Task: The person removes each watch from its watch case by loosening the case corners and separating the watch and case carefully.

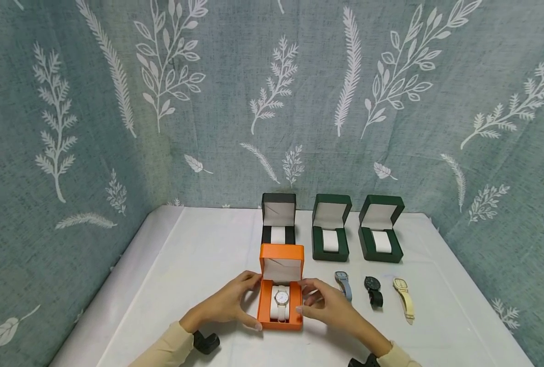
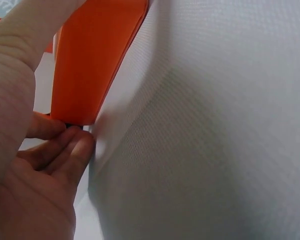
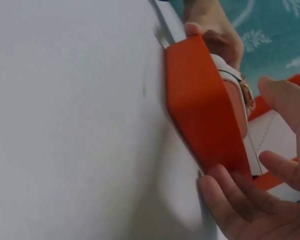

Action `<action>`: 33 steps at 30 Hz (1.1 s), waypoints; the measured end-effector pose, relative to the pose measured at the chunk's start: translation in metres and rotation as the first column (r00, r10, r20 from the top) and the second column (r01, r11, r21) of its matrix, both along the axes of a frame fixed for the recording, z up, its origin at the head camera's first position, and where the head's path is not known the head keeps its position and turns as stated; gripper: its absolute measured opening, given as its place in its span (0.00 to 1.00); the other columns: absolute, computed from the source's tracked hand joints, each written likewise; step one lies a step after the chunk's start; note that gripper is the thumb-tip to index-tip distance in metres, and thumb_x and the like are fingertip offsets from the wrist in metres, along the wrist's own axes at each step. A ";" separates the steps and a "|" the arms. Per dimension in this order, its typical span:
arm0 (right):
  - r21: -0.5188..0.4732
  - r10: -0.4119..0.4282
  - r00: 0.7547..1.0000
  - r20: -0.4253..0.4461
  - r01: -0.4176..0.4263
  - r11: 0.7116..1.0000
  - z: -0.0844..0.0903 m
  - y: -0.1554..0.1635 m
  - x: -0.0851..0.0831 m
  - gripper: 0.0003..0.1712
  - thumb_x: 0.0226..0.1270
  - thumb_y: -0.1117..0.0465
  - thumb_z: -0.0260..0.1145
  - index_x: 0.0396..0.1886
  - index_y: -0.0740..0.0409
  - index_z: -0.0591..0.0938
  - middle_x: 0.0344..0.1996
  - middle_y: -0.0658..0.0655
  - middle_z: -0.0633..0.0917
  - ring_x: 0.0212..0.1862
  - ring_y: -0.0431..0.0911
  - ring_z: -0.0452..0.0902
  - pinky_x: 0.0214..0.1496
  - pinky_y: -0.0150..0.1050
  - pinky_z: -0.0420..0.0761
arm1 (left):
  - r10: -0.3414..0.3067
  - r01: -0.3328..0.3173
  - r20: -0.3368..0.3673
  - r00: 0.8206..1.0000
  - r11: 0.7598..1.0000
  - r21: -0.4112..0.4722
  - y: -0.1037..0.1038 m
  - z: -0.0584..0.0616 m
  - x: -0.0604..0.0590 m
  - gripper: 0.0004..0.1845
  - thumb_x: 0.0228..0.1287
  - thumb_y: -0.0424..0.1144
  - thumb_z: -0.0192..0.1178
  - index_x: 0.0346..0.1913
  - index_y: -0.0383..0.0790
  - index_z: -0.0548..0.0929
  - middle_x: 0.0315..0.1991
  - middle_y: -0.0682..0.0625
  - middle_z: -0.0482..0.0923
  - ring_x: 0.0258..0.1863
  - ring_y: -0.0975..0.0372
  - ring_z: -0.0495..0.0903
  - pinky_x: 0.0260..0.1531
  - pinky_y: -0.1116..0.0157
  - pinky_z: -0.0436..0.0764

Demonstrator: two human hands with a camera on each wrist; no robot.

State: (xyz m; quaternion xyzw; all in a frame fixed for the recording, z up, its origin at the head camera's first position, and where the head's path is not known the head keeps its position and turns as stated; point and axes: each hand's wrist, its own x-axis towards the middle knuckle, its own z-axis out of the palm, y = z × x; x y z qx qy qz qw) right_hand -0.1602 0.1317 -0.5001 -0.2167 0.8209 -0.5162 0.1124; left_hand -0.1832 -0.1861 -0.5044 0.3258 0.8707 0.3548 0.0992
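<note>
In the head view an orange watch box [image 1: 281, 325] stands with its lid raised. Inside it, a white watch [image 1: 281, 298] with a round dial is wrapped on the white cushion. My left hand [image 1: 229, 300] grips the box along its left side, thumb by the front corner and fingers by the rear one. At the right side is my right hand [image 1: 325, 304]; in the right wrist view its lower fingertips [image 3: 217, 175] touch the box wall near the hinge. Its thumb [image 3: 277, 95] stays off the watch, and its fingers are loosely bent.
Behind stand a black watch box [image 1: 278, 211] and two green ones, [image 1: 330, 255] all with raised lids and white cushions. A blue watch [image 1: 343, 285], a black watch [image 1: 373, 292] and a yellow watch [image 1: 404, 299] lie on the white table at the right.
</note>
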 end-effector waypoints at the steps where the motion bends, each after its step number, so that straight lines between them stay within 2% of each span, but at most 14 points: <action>1: 0.000 -0.001 1.000 0.003 0.001 1.000 0.000 0.000 0.001 0.35 0.65 0.52 0.77 0.67 0.60 0.77 0.51 0.58 0.82 0.45 0.47 0.81 0.47 0.34 0.84 | 0.001 -0.001 0.005 1.000 1.000 0.000 0.000 0.000 0.000 0.65 0.42 0.62 0.82 0.78 0.31 0.62 0.70 0.48 0.65 0.65 0.55 0.73 0.68 0.51 0.70; 6: -0.008 -0.019 1.000 -0.001 0.019 1.000 -0.002 -0.003 0.005 0.35 0.63 0.53 0.78 0.67 0.60 0.77 0.50 0.58 0.81 0.45 0.48 0.81 0.46 0.34 0.84 | 0.005 -0.005 0.010 1.000 1.000 0.003 -0.001 -0.001 0.001 0.65 0.42 0.61 0.82 0.78 0.31 0.62 0.70 0.49 0.65 0.64 0.55 0.74 0.68 0.51 0.70; 12: -0.009 -0.014 0.999 -0.046 0.013 1.000 -0.006 -0.005 0.008 0.36 0.62 0.53 0.79 0.66 0.61 0.77 0.48 0.57 0.81 0.42 0.48 0.81 0.44 0.34 0.84 | 0.003 -0.003 -0.005 1.000 1.000 -0.014 -0.001 0.001 0.001 0.65 0.43 0.62 0.81 0.78 0.30 0.61 0.69 0.48 0.65 0.64 0.56 0.73 0.68 0.52 0.70; 16: -0.003 -0.006 0.997 -0.079 0.006 1.000 -0.009 -0.006 0.008 0.36 0.62 0.53 0.79 0.66 0.60 0.77 0.47 0.56 0.81 0.41 0.47 0.80 0.43 0.35 0.84 | 0.009 -0.009 -0.014 1.000 1.000 -0.018 -0.003 0.004 0.001 0.62 0.46 0.63 0.80 0.78 0.32 0.63 0.67 0.49 0.69 0.60 0.58 0.76 0.66 0.53 0.72; 18: 0.003 -0.007 0.996 -0.087 0.008 1.000 -0.009 -0.006 0.008 0.35 0.62 0.53 0.79 0.66 0.60 0.77 0.47 0.56 0.81 0.41 0.46 0.80 0.43 0.36 0.83 | 0.011 -0.011 -0.023 1.000 1.000 0.004 -0.004 0.006 0.000 0.60 0.48 0.61 0.80 0.77 0.31 0.65 0.65 0.50 0.72 0.55 0.59 0.78 0.63 0.56 0.75; 22: 0.011 -0.013 0.997 -0.082 0.014 1.000 -0.010 -0.006 0.009 0.35 0.62 0.52 0.79 0.66 0.59 0.77 0.47 0.55 0.81 0.41 0.45 0.80 0.43 0.36 0.83 | 0.008 -0.003 -0.048 0.999 0.995 0.104 -0.006 0.009 -0.001 0.50 0.52 0.55 0.80 0.72 0.29 0.71 0.57 0.47 0.78 0.47 0.57 0.82 0.51 0.60 0.82; 27: 0.008 -0.016 0.997 -0.070 0.016 1.000 -0.011 -0.006 0.009 0.35 0.62 0.52 0.79 0.66 0.58 0.77 0.47 0.55 0.81 0.41 0.45 0.80 0.44 0.37 0.83 | 0.056 -0.027 -0.142 0.988 0.979 0.200 -0.003 0.013 0.001 0.34 0.53 0.47 0.81 0.59 0.31 0.83 0.47 0.47 0.83 0.39 0.57 0.84 0.40 0.62 0.85; 30: 0.008 -0.019 0.998 -0.062 0.019 1.000 -0.011 -0.006 0.009 0.35 0.62 0.52 0.79 0.66 0.58 0.77 0.47 0.55 0.82 0.41 0.45 0.80 0.44 0.37 0.83 | 0.064 -0.020 -0.197 0.978 0.976 0.216 0.001 0.017 0.003 0.27 0.53 0.45 0.81 0.53 0.34 0.86 0.43 0.49 0.85 0.35 0.60 0.84 0.36 0.62 0.85; 33: 0.006 -0.025 0.998 -0.059 0.026 1.000 -0.010 -0.006 0.010 0.35 0.62 0.52 0.79 0.65 0.58 0.78 0.47 0.55 0.82 0.41 0.45 0.80 0.44 0.36 0.83 | 0.025 0.017 -0.209 0.978 0.980 0.199 0.004 0.018 0.002 0.26 0.53 0.44 0.81 0.53 0.37 0.86 0.43 0.50 0.85 0.33 0.62 0.83 0.32 0.63 0.84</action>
